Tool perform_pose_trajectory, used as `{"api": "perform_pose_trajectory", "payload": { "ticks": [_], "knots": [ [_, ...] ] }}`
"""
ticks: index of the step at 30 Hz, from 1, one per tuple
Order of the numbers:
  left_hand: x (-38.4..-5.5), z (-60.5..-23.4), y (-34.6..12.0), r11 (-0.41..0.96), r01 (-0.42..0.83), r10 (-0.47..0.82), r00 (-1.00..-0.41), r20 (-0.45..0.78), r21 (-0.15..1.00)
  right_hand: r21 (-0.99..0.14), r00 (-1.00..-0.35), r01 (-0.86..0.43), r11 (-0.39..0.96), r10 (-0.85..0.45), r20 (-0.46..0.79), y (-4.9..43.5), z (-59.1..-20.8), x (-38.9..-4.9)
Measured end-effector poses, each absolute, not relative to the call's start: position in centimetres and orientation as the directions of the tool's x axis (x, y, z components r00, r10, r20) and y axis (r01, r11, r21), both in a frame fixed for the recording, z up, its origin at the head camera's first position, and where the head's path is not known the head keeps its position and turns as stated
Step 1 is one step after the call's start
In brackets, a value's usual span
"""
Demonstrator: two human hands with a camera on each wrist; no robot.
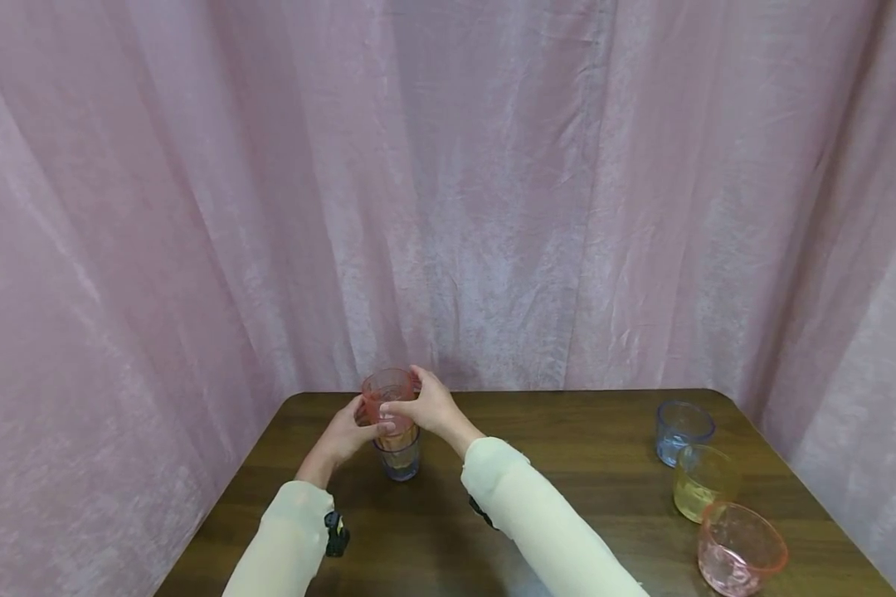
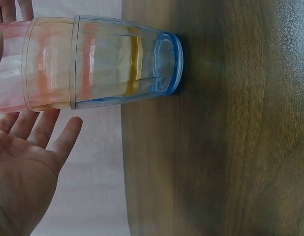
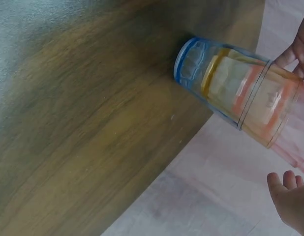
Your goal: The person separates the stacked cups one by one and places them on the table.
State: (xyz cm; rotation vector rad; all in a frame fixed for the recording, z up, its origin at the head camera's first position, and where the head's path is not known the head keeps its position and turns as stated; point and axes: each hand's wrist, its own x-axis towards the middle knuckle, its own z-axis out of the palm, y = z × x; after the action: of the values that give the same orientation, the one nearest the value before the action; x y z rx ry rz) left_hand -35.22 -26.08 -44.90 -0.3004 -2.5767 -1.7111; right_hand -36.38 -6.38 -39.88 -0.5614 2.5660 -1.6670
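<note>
A stack of nested clear tumblers stands upright at the far left of the table. At its base is a blue cup (image 1: 401, 467), with a yellow cup (image 2: 51, 101) set inside it. On top, a pink cup (image 1: 387, 385) rises above the yellow one; two reddish bands show through the stack in the left wrist view. My left hand (image 1: 342, 438) holds the pink cup from the left, thumb across its front and fingers behind. From the right, my right hand (image 1: 435, 408) grips it higher up, thumb in front and fingers near the rim.
Along the right side of the wooden table (image 1: 538, 497) stand three separate cups: a blue tumbler (image 1: 683, 424) at the back, a yellow tumbler (image 1: 702, 485) before it, and a pink tumbler (image 1: 739, 551) nearest. A pink curtain (image 1: 493, 207) hangs behind the table.
</note>
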Motion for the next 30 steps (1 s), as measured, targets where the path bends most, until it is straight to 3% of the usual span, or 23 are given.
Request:
{"api": "perform_pose_trajectory", "payload": {
  "ticks": [21, 30],
  "knots": [
    [-35.3, -45.2, -25.8, 0.356, 0.198, 0.136, -0.978, 0.160, 0.913, -0.886, -0.938, -0.285, 0.366, -0.298, 0.178, -6.9, -39.9, -36.6],
    [-35.0, -44.9, -26.3, 0.335, 0.169, 0.119, -0.983, 0.136, 0.927, -0.865, -0.940, -0.324, 0.384, -0.234, 0.249, -8.1, -40.2, -36.1]
  ]
}}
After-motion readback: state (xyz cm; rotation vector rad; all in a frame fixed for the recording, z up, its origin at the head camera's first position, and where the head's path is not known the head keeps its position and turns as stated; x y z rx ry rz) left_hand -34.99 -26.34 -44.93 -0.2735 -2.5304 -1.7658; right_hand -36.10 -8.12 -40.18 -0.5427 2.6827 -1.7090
